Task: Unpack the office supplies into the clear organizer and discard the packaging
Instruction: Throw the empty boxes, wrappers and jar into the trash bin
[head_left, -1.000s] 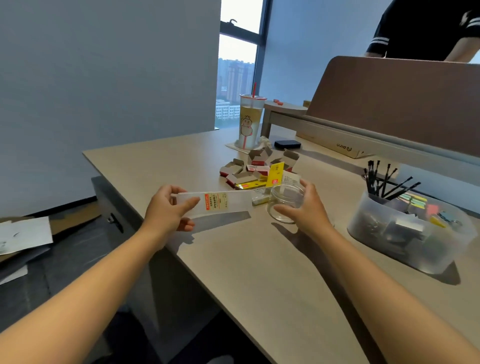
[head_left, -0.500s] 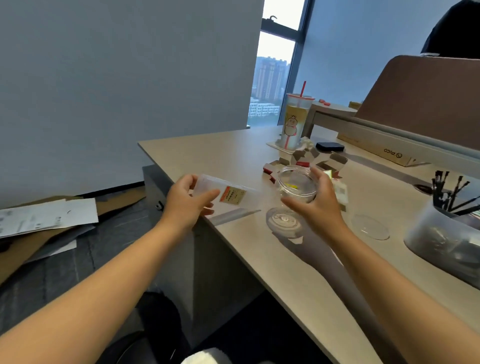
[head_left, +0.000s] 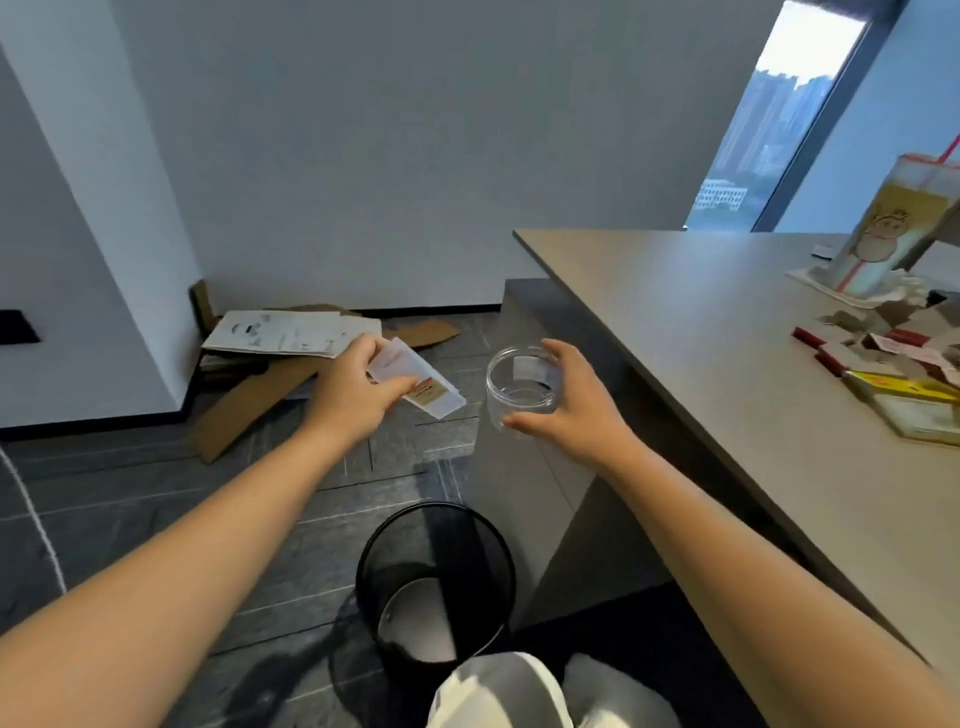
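Note:
My left hand (head_left: 358, 395) grips a flat clear plastic package (head_left: 415, 384) with an orange label, held out past the desk's left edge over the floor. A round clear plastic jar (head_left: 522, 387), with nothing visible inside, is held from the right side by my right hand (head_left: 571, 405), also off the desk. Both sit above and beyond a black mesh waste bin (head_left: 436, 582) on the floor, which has a light flat piece lying in it. The clear organizer is out of view.
The beige desk (head_left: 727, 332) runs along the right, carrying torn red and white small boxes (head_left: 883, 348), a yellow pack (head_left: 904, 389) and a tall drink cup (head_left: 893, 228). Flattened cardboard and papers (head_left: 280, 338) lie on the dark tiled floor by the wall.
My view has swung left and down from the desk to the floor and bin. Both hands carried the flat package and the jar off the desk edge, out over the floor.

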